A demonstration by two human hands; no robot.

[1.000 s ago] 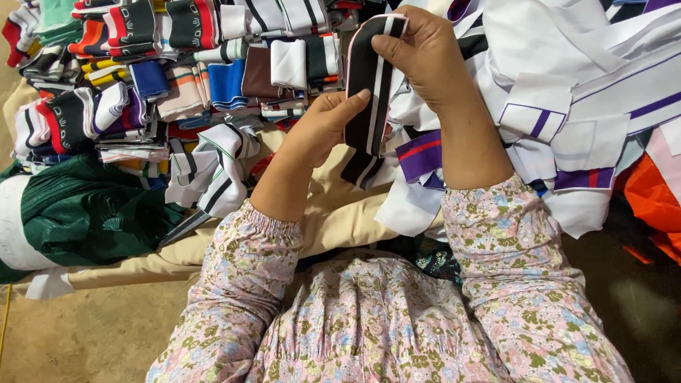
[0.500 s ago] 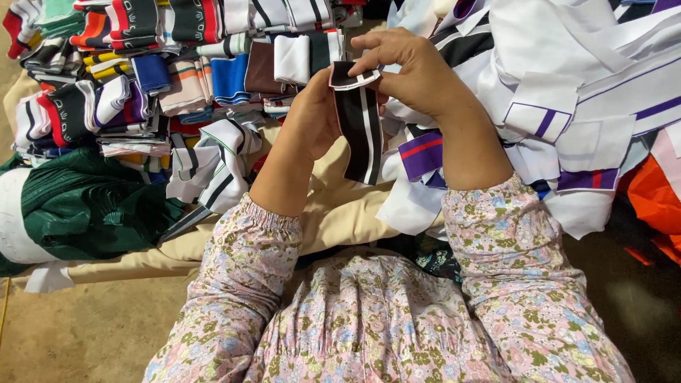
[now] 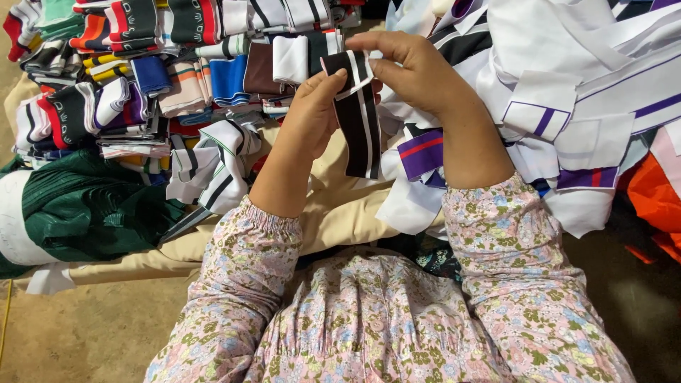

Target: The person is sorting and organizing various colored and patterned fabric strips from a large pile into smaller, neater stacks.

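A black knitted strip with white stripes [image 3: 361, 128] hangs between my two hands, folded over at its top end. My left hand [image 3: 311, 106] pinches its upper left edge, thumb pressed to the fold. My right hand [image 3: 411, 67] grips the top from the right, fingers curled over the folded end. Both forearms wear flowered pink sleeves. The lower end of the strip dangles free over beige cloth [image 3: 333, 213].
Stacks of folded striped rib collars in many colours [image 3: 142, 71] fill the upper left. A heap of white pieces with purple and red stripes [image 3: 567, 106] lies at the right, orange cloth [image 3: 652, 198] beyond it. A dark green fabric bundle [image 3: 85, 206] sits at the left.
The strip has been lowered and its top end folded over; my hands have drawn closer together around the fold.
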